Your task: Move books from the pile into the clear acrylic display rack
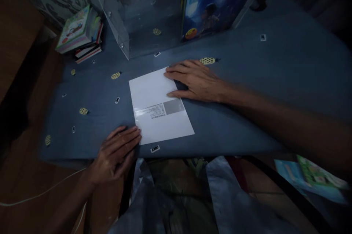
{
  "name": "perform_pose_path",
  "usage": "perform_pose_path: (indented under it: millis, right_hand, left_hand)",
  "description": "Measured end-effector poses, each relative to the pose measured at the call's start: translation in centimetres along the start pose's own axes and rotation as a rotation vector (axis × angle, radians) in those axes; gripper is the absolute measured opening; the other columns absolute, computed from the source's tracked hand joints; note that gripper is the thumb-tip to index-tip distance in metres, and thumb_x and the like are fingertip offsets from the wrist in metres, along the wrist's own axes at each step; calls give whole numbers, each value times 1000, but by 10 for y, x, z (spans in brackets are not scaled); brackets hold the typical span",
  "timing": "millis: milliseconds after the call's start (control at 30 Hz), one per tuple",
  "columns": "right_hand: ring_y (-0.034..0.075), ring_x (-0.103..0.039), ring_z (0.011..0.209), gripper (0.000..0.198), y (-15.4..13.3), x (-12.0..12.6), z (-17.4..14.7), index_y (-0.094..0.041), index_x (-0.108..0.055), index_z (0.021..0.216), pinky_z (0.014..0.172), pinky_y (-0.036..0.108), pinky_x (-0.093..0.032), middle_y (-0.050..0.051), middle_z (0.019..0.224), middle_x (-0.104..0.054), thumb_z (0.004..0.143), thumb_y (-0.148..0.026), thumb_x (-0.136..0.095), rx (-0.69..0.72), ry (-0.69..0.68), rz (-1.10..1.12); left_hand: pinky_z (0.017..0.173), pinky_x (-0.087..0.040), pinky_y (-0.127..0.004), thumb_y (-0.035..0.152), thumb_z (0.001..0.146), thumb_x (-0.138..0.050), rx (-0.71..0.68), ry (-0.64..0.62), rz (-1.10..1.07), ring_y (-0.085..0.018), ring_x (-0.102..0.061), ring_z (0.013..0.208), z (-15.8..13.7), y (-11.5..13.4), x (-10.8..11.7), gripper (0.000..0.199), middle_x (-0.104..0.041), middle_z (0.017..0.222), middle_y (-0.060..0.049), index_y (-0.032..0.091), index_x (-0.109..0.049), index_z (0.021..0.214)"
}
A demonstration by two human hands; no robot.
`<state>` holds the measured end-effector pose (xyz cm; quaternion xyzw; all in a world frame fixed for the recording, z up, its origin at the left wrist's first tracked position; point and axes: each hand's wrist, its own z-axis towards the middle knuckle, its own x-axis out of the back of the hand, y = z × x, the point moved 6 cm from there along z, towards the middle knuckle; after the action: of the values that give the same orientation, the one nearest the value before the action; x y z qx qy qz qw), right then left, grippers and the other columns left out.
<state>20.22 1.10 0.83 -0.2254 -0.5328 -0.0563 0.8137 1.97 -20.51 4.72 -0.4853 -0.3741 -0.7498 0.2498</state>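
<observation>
A white sheet or thin booklet (154, 87) lies flat on the blue cloth, with small print and a grey block across its middle; the print appears upside down. My right hand (195, 80) rests at its upper right edge, palm down, thumb and fingers apart, fingertips touching the paper. At the lower left corner, my left hand (118, 149) lies with fingers stretched and side by side, their tips on or against the paper's edge. Neither hand wraps around anything.
Behind the paper stands a clear acrylic holder (125, 43) with a blue illustrated book (209, 7) in it. A small pile of books (79, 32) sits at the back left. The table's cloth (247, 117) has pineapple prints. A white cable (44, 192) hangs lower left.
</observation>
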Motion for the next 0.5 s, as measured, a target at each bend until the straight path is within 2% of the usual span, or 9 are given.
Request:
perform_pose_path:
  millis: [200,367,500]
  right_hand:
    - [37,-47,126,69,-1,1,0,-15,-53,141,102,54,-34,16,141,-57,98,-66,-36,4,6,-23]
    - [37,-48,125,67,-3,1,1,-13,-54,139,102,53,-34,18,141,-56,99,-63,-37,15,-2,-49]
    - [36,-49,123,62,-4,2,0,-14,-54,138,101,52,-35,17,139,-58,99,-60,-39,33,25,-51]
  left_hand:
    - [112,-41,-47,7,92,-53,-63,-48,11,-25,-57,132,13,22,-12,58,-67,132,-14,16,-43,149]
    - [117,-35,-48,13,95,-53,-143,-102,49,-24,-51,137,48,43,-33,50,-65,134,-16,9,-46,144]
    - [117,-37,-47,20,99,-49,-204,-145,122,-24,-50,138,77,62,-51,39,-62,139,-17,6,-53,135]
